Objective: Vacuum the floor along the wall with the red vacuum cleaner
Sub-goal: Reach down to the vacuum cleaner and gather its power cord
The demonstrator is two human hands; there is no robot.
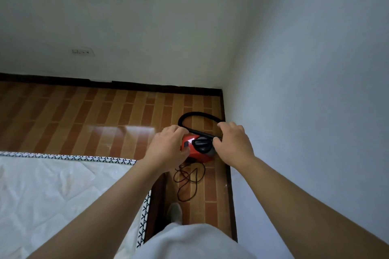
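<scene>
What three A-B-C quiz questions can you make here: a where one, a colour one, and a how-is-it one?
1. Where is the red vacuum cleaner? A on the mattress B on the floor near the corner C on the windowsill
2. What colour is its hose? A white B black C red
3. How is the cord? A wound up neatly B draped over the mattress C in loose loops on the floor
B: it stands on the floor by the corner. B: the loop is black. C: it sprawls untidily.
</scene>
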